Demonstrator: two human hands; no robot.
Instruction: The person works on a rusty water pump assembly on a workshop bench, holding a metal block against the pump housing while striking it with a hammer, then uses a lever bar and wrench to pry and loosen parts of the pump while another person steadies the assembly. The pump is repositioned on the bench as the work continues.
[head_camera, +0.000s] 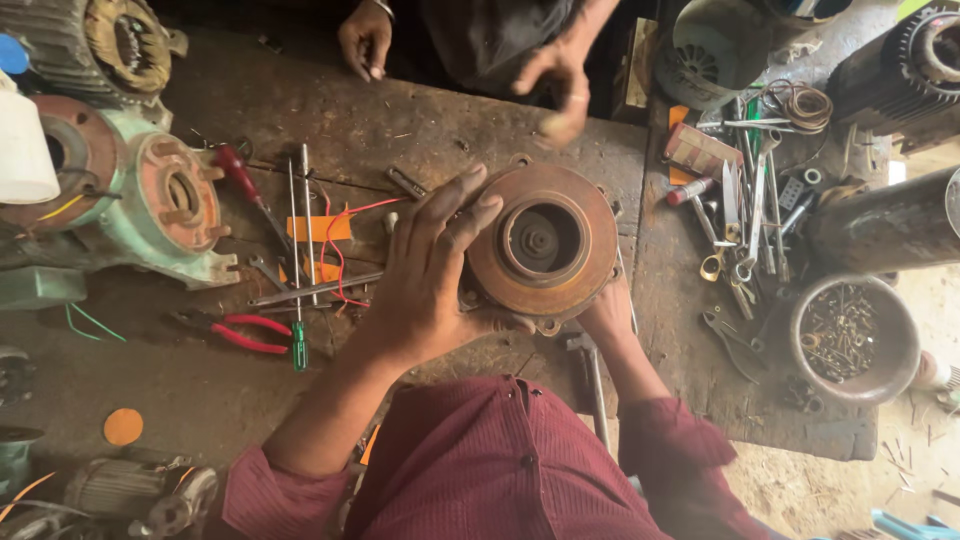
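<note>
While it rests on the table (400, 130), a rusty round motor cover (545, 240) is held near the middle. The left hand (425, 265) is wrapped on its nine o'clock side, grip clamped. The right hand (607, 315) is tucked under at five o'clock; its grip cannot be told. Red pliers (235, 333) lie at nine o'clock.

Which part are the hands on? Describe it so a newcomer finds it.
On the wooden workbench, dead centre, sits a rusty round motor end cover with a dark central bore. The left hand grips its left edge. Unlike the green-bodied motors at left, it is a loose brown disc.
</note>
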